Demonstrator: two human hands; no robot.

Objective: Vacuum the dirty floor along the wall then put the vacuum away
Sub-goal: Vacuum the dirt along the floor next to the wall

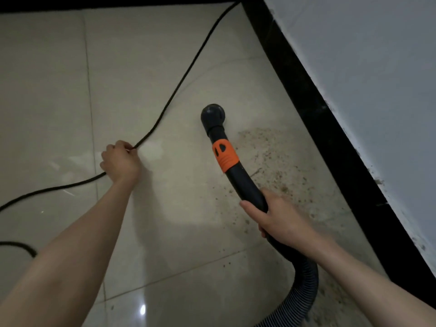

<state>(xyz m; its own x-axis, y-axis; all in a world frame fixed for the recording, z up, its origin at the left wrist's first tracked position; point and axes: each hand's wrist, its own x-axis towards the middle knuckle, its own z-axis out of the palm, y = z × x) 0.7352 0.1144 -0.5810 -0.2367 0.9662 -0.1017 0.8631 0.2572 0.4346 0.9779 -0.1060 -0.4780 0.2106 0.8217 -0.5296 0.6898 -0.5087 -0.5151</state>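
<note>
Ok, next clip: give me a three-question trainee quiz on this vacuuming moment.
1. True or false: the left hand holds the black cord.
2. Which part is in the right hand's grip? A) orange collar B) black wand below the collar C) round nozzle
3. Where does the dirt patch lie relative to the nozzle: toward the black baseboard or toward the cord?

Key: 1 true; 2 B; 3 toward the baseboard.
</note>
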